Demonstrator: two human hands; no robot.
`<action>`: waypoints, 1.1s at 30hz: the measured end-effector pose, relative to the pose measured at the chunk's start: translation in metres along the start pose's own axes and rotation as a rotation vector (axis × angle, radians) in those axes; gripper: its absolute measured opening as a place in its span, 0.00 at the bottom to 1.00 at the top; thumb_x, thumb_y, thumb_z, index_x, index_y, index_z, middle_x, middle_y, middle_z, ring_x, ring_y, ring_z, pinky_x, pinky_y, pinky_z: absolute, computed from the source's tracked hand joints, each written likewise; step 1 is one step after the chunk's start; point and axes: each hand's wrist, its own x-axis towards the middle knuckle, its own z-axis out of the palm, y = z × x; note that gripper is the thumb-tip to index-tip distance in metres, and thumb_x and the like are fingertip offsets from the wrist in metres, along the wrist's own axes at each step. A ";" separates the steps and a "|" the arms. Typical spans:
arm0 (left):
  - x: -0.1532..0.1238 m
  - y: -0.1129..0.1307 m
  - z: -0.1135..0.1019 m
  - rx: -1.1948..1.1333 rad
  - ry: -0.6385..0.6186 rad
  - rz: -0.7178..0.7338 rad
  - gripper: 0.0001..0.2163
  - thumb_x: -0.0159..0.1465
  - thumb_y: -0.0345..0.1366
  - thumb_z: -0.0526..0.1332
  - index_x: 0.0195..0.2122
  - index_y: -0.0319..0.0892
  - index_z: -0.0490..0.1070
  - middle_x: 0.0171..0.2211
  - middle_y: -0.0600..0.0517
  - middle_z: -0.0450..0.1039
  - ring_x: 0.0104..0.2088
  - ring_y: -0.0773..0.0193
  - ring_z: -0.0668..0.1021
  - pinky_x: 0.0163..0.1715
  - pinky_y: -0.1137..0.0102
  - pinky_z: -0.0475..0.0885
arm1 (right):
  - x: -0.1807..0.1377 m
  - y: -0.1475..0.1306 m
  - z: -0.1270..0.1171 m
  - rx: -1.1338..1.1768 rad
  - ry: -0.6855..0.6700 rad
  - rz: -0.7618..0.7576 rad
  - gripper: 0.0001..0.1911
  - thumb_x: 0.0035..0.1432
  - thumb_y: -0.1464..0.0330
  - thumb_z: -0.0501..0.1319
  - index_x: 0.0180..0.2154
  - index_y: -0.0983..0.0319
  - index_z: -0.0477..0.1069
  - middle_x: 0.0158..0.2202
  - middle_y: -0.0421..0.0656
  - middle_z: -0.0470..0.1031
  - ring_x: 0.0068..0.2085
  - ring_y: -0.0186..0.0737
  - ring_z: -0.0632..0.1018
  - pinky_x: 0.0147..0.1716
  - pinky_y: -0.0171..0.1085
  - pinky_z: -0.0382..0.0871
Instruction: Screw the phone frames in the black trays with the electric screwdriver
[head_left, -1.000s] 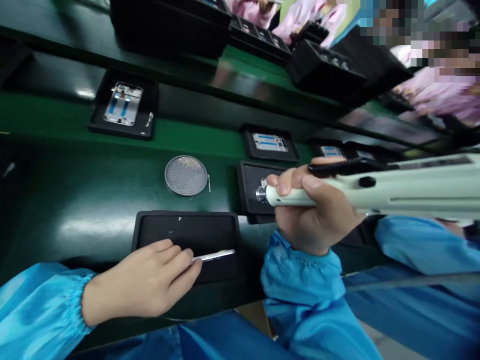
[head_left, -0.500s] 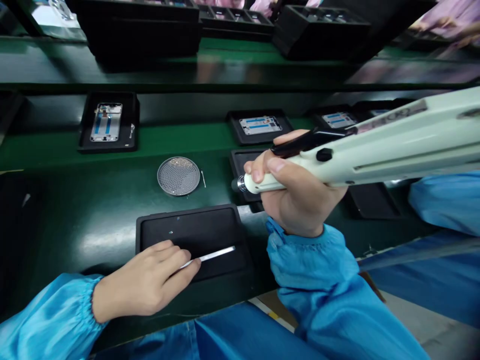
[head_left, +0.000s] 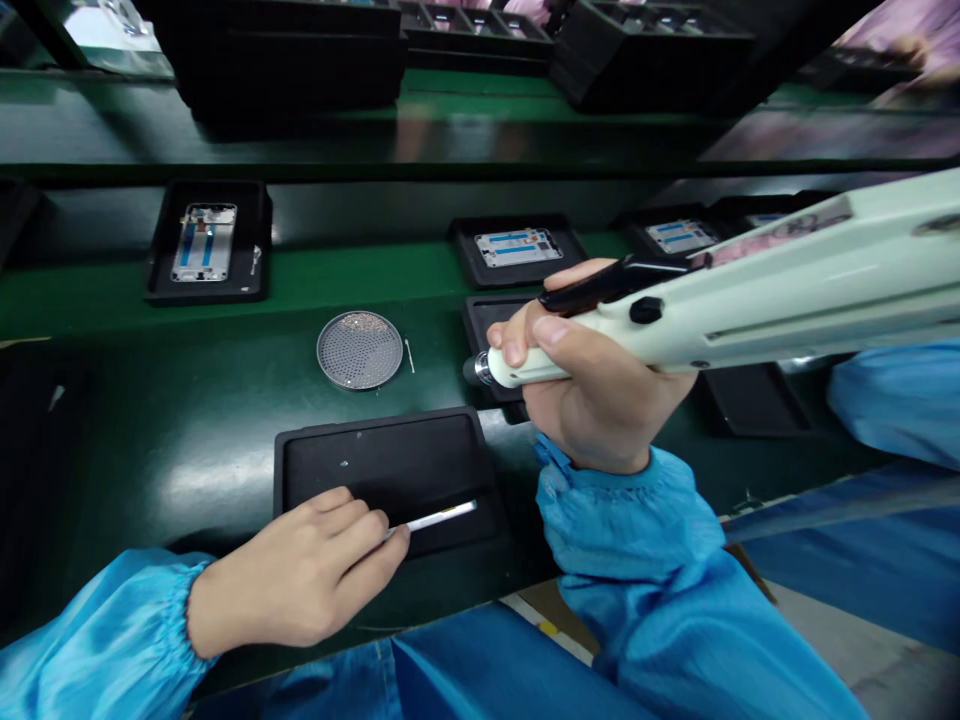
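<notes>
Head view. The left hand pinches a silver piece between thumb and fingers. The piece shows as a thin bar, running from the fingertips toward the right, over the near part of a black tray; whether it touches the tray floor cannot be told. The right hand is wrapped around a pale green driver, close to its nose, fingers at the black lever. The nose points left and stands beyond the silver piece, apart from it. The silver piece therefore lies at the left fingertips, nearer the wearer than the right hand.

Beyond the tray sits a round dish holding small bits, with a white stick just beside it. Farther back, one phone frame with blue strips lies in a tray at left, another frame in a tray near centre.

Markings: the driver carries a label; its writing is too blurred to read
</notes>
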 end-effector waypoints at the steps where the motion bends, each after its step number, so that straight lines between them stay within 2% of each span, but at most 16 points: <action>1: 0.000 0.000 0.000 0.001 0.000 0.002 0.13 0.70 0.23 0.49 0.49 0.29 0.71 0.34 0.44 0.73 0.35 0.58 0.76 0.34 0.63 0.74 | 0.000 0.001 0.000 0.007 0.009 -0.001 0.08 0.42 0.73 0.64 0.30 0.60 0.72 0.14 0.33 0.63 0.18 0.35 0.69 0.23 0.41 0.65; 7: -0.002 0.000 0.002 -0.011 0.032 0.010 0.12 0.68 0.22 0.51 0.48 0.28 0.71 0.34 0.43 0.73 0.34 0.58 0.76 0.32 0.63 0.73 | 0.001 0.003 -0.002 0.017 -0.009 -0.028 0.09 0.42 0.75 0.63 0.31 0.62 0.74 0.15 0.34 0.64 0.18 0.36 0.70 0.22 0.41 0.65; 22: -0.001 0.001 0.001 -0.023 -0.018 -0.011 0.14 0.70 0.23 0.48 0.51 0.30 0.70 0.34 0.44 0.73 0.33 0.59 0.75 0.32 0.63 0.74 | 0.001 0.002 -0.003 0.035 -0.019 -0.031 0.10 0.43 0.77 0.63 0.32 0.63 0.74 0.15 0.35 0.66 0.19 0.37 0.71 0.24 0.42 0.66; 33: 0.000 0.002 -0.001 -0.006 -0.017 -0.001 0.13 0.68 0.23 0.49 0.49 0.30 0.70 0.33 0.44 0.71 0.32 0.59 0.74 0.31 0.63 0.71 | 0.001 0.001 -0.005 -0.002 -0.025 -0.004 0.09 0.45 0.74 0.66 0.32 0.60 0.73 0.15 0.33 0.64 0.19 0.37 0.71 0.24 0.42 0.67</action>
